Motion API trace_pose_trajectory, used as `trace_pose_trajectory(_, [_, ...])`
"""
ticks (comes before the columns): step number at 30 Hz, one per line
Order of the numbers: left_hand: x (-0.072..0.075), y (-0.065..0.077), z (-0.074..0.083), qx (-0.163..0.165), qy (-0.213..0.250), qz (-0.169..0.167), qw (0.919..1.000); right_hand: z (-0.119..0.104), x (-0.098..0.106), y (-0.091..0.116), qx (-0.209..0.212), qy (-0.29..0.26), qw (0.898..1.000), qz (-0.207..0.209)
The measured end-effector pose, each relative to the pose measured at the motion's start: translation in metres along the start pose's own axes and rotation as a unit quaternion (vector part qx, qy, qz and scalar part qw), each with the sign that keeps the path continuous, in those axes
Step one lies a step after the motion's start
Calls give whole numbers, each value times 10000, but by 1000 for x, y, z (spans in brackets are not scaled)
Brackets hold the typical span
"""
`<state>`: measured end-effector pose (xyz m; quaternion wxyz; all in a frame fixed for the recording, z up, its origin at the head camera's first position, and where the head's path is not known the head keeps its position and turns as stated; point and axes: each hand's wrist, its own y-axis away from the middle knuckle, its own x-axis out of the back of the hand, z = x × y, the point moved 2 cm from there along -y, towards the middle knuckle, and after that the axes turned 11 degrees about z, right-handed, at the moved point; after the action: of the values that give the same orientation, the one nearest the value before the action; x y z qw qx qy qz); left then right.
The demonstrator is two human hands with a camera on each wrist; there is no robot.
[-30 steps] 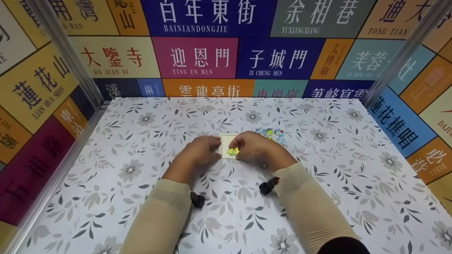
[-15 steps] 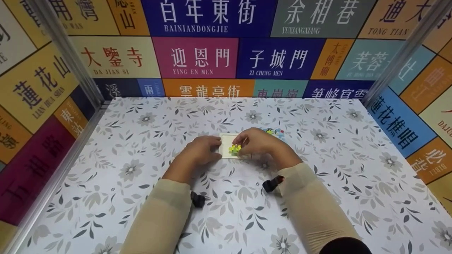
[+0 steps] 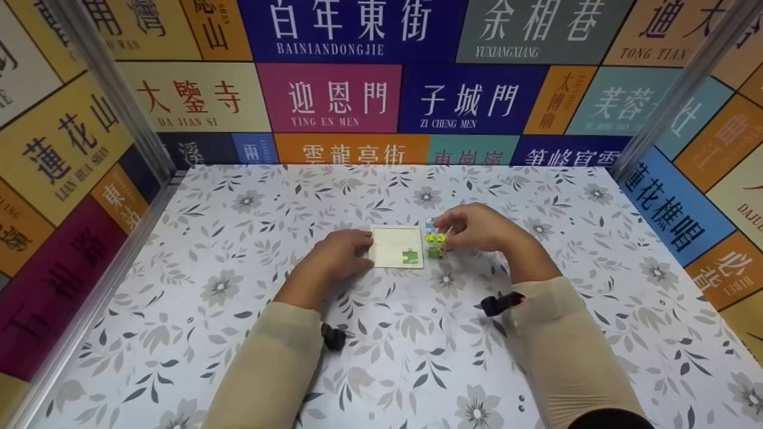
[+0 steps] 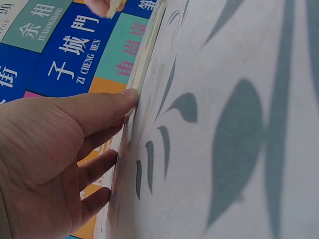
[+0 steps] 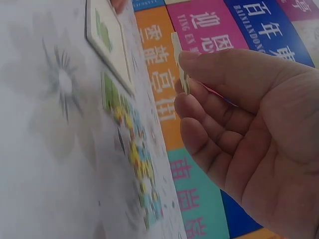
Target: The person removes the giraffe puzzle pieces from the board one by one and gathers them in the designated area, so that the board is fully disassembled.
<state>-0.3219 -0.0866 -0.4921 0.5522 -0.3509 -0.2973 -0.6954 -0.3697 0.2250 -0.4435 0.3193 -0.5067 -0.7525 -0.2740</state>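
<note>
A cream square puzzle tray (image 3: 393, 238) lies on the table, with a green jigsaw piece (image 3: 409, 257) in its lower right corner. My left hand (image 3: 340, 253) rests at the tray's left edge, its thumb (image 4: 112, 110) and fingers touching the rim. Just right of the tray, my right hand (image 3: 483, 229) is raised over other pieces. In the right wrist view that hand pinches a thin jigsaw piece (image 5: 177, 52) edge-on between thumb and fingers. The printed face of this piece is hard to see there.
Several green, yellow and blue jigsaw pieces (image 5: 142, 162) lie together on the table beside the tray, partly hidden by my right hand in the head view. A floral cloth (image 3: 381, 333) covers the table. Sign-printed panels (image 3: 340, 98) stand behind and at both sides.
My right hand has moved right, off the tray, with the yellow-printed jigsaw piece. The green piece in the tray's corner now shows. My left hand has stayed at the rim.
</note>
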Motion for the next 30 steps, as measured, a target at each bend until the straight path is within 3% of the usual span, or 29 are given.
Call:
trace_pose_trajectory(10, [-1, -1, 1, 23, -15, -35, 10000, 30, 20, 12, -138, -67, 9999, 37])
trace_pose_trajectory(17, [0, 0, 1, 62, 37, 5, 10000, 40, 13, 6, -349, 18, 9993, -92])
trace_pose_trajectory(30, [-1, 0, -1, -75, 27, 83, 9999, 54, 4, 3, 15, 60, 9996, -271])
